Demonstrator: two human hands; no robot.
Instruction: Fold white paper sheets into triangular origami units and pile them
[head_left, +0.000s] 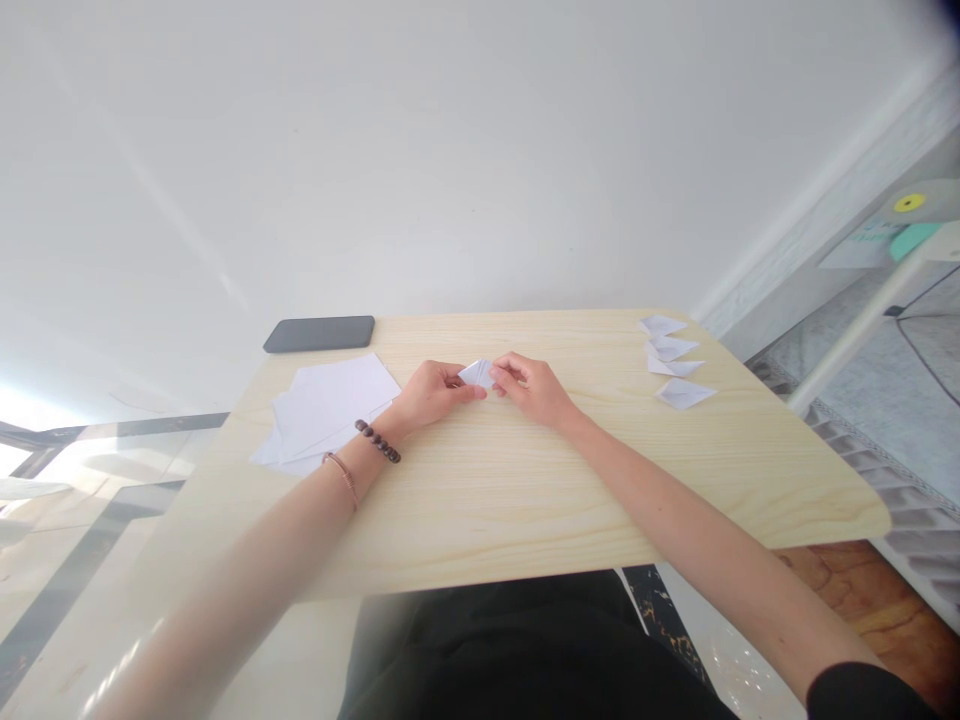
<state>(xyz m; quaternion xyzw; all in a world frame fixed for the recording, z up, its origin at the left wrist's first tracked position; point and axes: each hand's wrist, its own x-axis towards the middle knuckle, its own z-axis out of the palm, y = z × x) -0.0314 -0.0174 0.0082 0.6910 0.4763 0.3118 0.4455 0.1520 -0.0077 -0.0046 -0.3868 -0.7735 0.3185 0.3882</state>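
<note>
A small folded piece of white paper (477,373) rests low over the light wooden table (525,500), pinched from both sides. My left hand (435,392) grips its left edge with closed fingers. My right hand (531,386) pinches its right edge between thumb and fingertips. Bead and cord bracelets circle my left wrist.
A stack of white paper sheets (330,408) lies left of my hands. A dark phone (320,333) lies face down at the far left edge. Several folded paper pieces (673,362) sit in a row at the far right. A white wall rises behind the table.
</note>
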